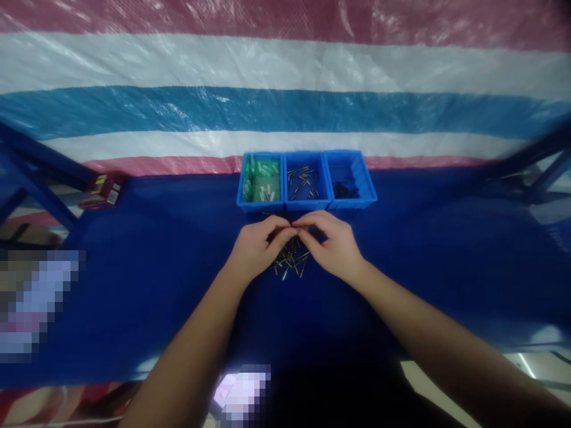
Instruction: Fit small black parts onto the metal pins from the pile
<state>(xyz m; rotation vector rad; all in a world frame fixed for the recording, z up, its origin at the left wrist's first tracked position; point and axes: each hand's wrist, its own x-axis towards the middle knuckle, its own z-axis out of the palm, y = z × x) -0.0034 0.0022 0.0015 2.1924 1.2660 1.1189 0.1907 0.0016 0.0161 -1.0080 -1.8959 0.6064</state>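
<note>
Clock centred on the meeting fingertips; red box (104, 191) at 9, far off on the blue table (173, 267); left bin (259, 207) at 11, green wrapping and pale pieces (266, 192) inside; left hand (255, 245) at 8, thumb and fingers narrowed to a pinch, can't tell on what; loose pile of thin rods (291, 263) at 6, just below and partly under the hands; middle bin (307, 205) at 12, more rods inside; right hand (335, 242) at 4, likewise pinched, contents hidden; right bin (354, 204) between 1 and 2, dark bits inside.

Bins (307, 205) blue; sheet (285, 107) red-white-blue striped; pins (291, 260) perhaps brassy.
</note>
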